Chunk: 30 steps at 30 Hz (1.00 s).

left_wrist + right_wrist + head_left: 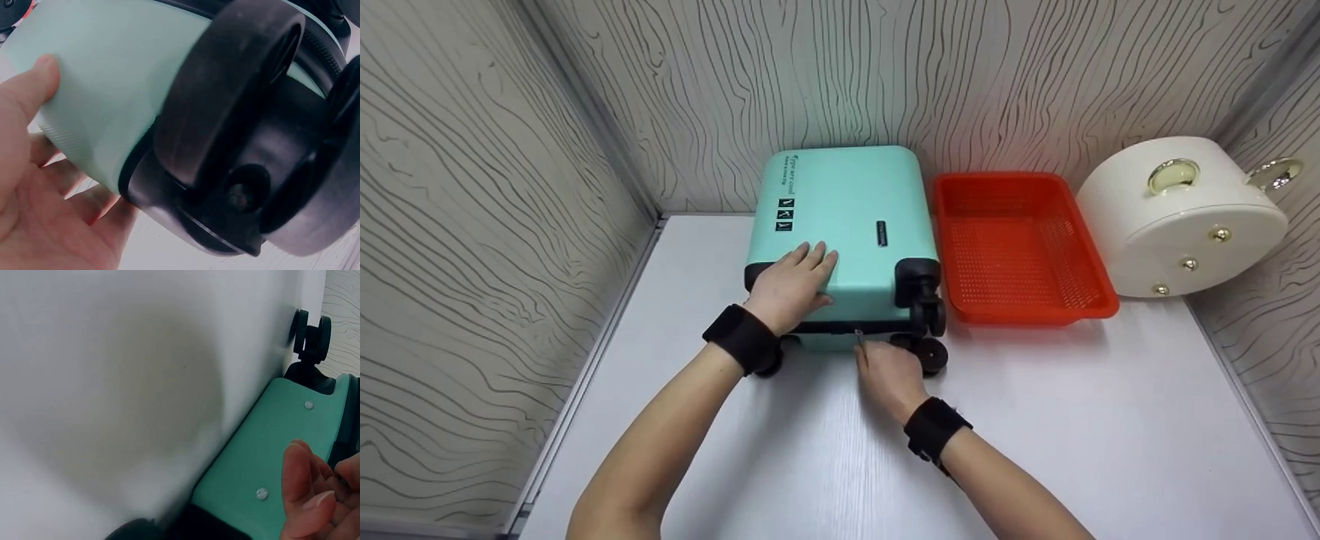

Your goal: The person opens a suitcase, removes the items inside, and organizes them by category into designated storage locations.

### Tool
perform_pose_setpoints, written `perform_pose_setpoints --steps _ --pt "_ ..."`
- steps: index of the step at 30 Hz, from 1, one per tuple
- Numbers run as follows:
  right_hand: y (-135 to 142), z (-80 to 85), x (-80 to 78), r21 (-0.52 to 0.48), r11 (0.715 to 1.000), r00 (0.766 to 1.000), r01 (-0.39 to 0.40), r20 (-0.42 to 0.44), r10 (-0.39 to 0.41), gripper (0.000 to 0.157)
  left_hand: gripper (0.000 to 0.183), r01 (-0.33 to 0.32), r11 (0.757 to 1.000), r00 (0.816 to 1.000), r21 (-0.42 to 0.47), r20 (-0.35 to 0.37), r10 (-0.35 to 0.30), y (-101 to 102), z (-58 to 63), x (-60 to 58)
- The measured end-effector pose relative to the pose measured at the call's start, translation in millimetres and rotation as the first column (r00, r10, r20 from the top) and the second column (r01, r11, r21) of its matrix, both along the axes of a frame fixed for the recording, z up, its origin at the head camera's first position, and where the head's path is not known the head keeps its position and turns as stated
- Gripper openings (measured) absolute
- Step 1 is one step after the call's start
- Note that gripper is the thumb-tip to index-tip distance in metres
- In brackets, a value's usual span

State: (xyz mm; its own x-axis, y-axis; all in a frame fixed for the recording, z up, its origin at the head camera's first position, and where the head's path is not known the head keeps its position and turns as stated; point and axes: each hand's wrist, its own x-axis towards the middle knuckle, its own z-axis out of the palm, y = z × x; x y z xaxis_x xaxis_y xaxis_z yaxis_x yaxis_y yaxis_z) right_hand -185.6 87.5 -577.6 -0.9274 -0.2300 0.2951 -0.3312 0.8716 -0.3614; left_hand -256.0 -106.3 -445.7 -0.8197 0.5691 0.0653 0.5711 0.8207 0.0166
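Note:
A mint-green suitcase point(840, 202) lies flat, its black-wheeled end facing me. On its upper shell, at the near left corner, rests my left hand point(791, 291), fingers extended and thumb at the edge. The left wrist view shows that thumb on the green shell beside a large black wheel point(225, 84). Low at the near end, my right hand point(891, 373) pinches a small zipper pull point(859, 337) on the dark seam. In the right wrist view its fingers point(298, 475) are curled in front of the lower shell; the pull itself is hidden there.
Right of the suitcase stands a red plastic basket point(1005, 311), close to its side. Farther right is a cream round case point(1140, 202) with gold handles and studs. Wood-patterned panels point(840, 75) enclose the white table point(810, 465) at the back and sides.

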Motion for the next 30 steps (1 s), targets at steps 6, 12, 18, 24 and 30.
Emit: perform_pose_setpoints --steps 6,12,18,24,30 --pt "-14.4 0.9 -1.6 0.039 0.999 0.998 -0.015 -0.061 0.017 0.035 0.077 -0.005 1.0 1.0 -0.02 0.014 0.005 0.1 1.8 -0.1" --pt "-29.0 -0.2 -3.2 0.053 0.998 0.992 -0.045 -0.114 0.05 0.032 0.077 -0.011 1.0 0.999 -0.02 0.03 0.012 0.0 2.4 1.0" --pt "-40.2 2.2 -4.0 0.102 0.993 0.993 -0.063 -0.095 0.073 0.038 0.077 -0.011 1.0 0.999 -0.022 0.033 0.012 0.5 2.7 1.1" --pt "-52.2 6.1 -6.0 0.141 0.988 0.997 -0.06 -0.04 0.066 0.043 0.077 -0.005 1.0 1.0 -0.019 0.024 0.005 0.7 2.6 0.7" --pt "-64.7 9.8 -6.7 0.167 0.983 0.997 -0.075 0.045 0.068 0.043 0.077 -0.011 1.0 1.0 -0.018 0.02 0.011 1.0 1.9 0.5"
